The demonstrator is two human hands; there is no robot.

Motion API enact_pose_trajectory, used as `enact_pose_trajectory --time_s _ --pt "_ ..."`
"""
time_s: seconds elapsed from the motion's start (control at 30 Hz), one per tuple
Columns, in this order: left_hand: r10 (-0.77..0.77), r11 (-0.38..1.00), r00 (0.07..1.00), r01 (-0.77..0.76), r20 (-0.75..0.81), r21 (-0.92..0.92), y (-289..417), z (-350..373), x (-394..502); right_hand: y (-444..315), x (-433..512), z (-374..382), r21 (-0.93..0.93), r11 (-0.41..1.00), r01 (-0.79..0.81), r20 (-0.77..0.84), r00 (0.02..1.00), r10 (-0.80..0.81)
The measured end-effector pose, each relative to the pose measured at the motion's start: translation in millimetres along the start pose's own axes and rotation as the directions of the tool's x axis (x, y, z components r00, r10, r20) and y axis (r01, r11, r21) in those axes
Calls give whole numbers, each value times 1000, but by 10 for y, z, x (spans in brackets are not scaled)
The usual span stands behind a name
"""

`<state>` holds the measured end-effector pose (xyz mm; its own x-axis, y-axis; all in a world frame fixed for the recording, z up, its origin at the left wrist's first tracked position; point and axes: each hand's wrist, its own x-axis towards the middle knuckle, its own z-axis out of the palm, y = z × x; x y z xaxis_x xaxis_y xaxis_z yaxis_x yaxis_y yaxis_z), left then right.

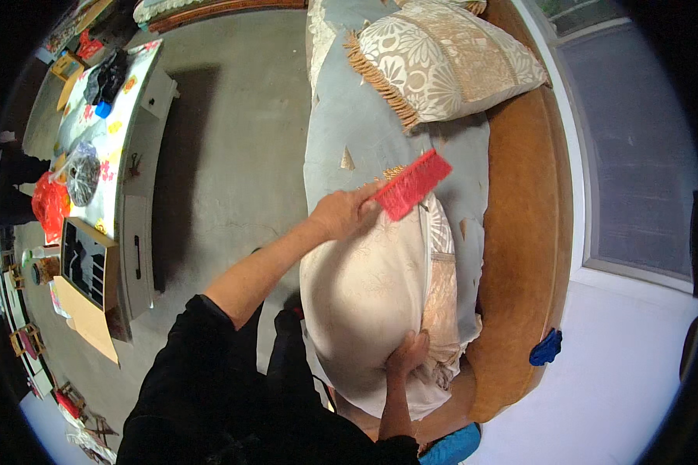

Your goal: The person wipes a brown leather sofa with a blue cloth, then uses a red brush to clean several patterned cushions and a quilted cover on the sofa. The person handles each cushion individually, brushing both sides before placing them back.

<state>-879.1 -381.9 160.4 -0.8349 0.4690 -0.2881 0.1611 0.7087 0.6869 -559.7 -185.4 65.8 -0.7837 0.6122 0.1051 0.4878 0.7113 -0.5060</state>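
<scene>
My left hand (344, 214) grips the handle of a red bristle brush (416, 185) over the far end of a large cushion (366, 285). The brush's bristles overlap the cushion's edge from above; I cannot tell whether they touch it. The cushion's plain cream side faces up. Along its right side a zip-like seam and a patterned beige strip show, with gold fringe (393, 172) at the far end. My right hand (408, 351) holds the cushion's near right edge, its fingertips partly hidden. Beneath lies a sofa-like seat with a torn grey-blue cover (337, 131).
A fringed, flower-patterned cushion (442, 64) leans against the brown backrest (517, 232). A blue cloth (545, 347) lies on the backrest's near end. At left, a white cabinet (136, 232) carries bags and an open cardboard box (87, 264). A window (634, 157) is at right.
</scene>
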Motion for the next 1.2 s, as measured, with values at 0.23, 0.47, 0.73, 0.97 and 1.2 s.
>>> enact_pose_trajectory --time_s 0.23,0.47,0.73,0.97,1.2 --pt "-318 909 943 273 101 316 -2123 533 -760 201 109 119 -135 990 48 -75 995 -58" --pt "-176 984 982 175 -72 -21 -1151 460 -449 896 750 136 -168 982 -87 39 995 95" --pt "-322 908 939 270 121 319 -1724 865 -679 1265 973 224 -178 974 -143 123 978 166" --pt "-386 900 921 388 -48 198 -1841 678 -821 1848 1158 288 -327 929 -175 189 951 246" --pt "46 964 999 -40 20 -261 -671 1104 -851 1571 1075 350 -185 967 -173 175 963 205"
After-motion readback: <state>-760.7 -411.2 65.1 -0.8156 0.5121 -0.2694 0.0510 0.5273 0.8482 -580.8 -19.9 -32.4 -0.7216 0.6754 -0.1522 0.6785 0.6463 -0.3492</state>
